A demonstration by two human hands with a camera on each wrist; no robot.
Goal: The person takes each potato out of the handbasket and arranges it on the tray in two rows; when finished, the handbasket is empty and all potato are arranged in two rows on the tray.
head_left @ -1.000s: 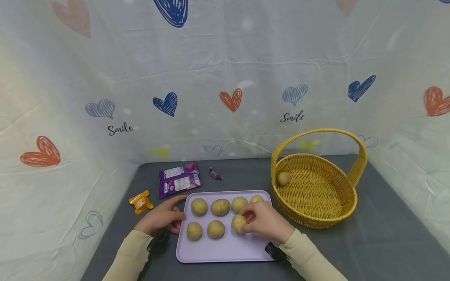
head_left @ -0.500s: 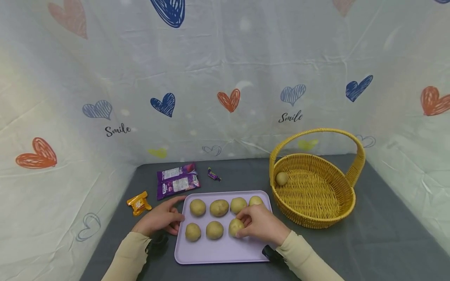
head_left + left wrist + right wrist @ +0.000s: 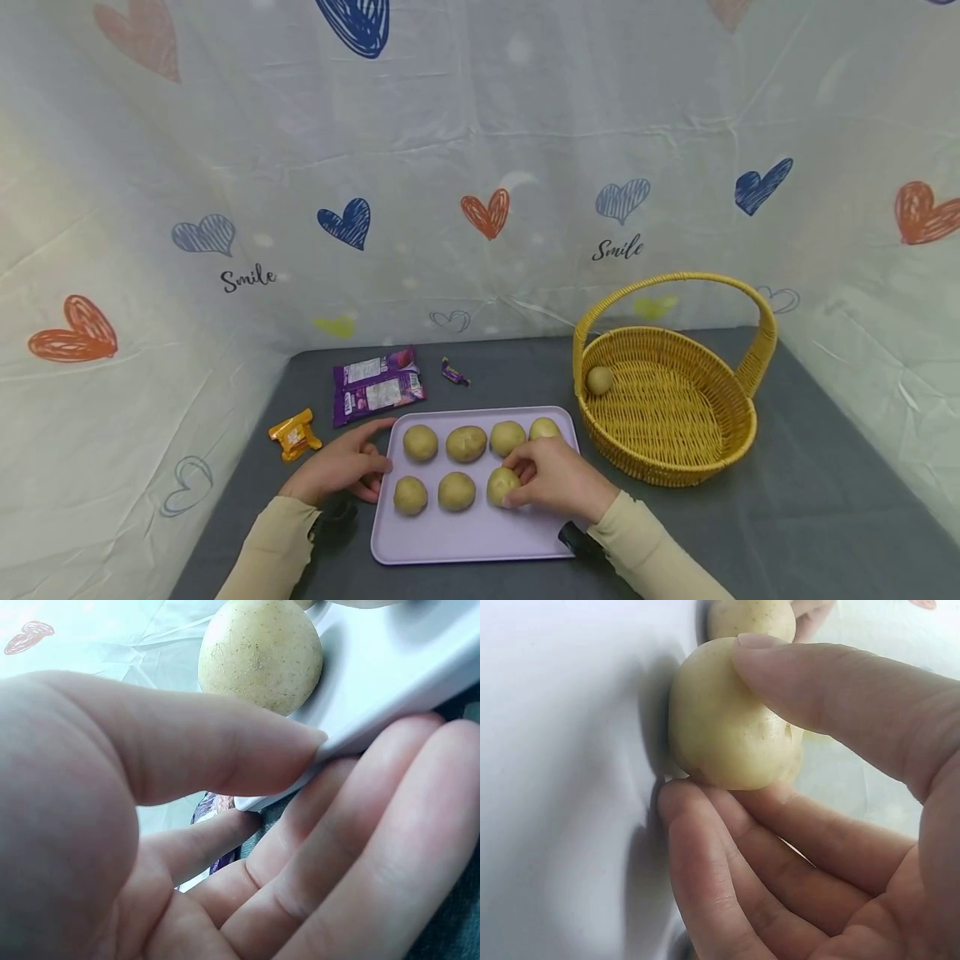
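In the head view a lilac tray (image 3: 472,542) bears several potatoes in two rows. My right hand (image 3: 558,479) holds the rightmost potato (image 3: 501,487) of the near row between thumb and fingers. In the right wrist view that potato (image 3: 720,720) sits at the tray surface, the thumb on one side and fingertips on the other. My left hand (image 3: 341,464) is at the tray's left edge. The left wrist view has its thumb on the rim (image 3: 337,746) and its fingers curled at the outer side and underside. The hand partly covers the far-right potato (image 3: 544,428).
Right of the tray stands a yellow wicker basket (image 3: 667,479) with a tall handle, one small potato (image 3: 599,380) inside. Behind the tray lie a purple packet (image 3: 378,387) and a small purple candy (image 3: 454,372). An orange wrapped snack (image 3: 296,434) is at the left.
The right hand's potato has come slightly down and nearer on the tray since the first frame, then stayed put. The left hand keeps its place on the rim; the head view shifted slightly.
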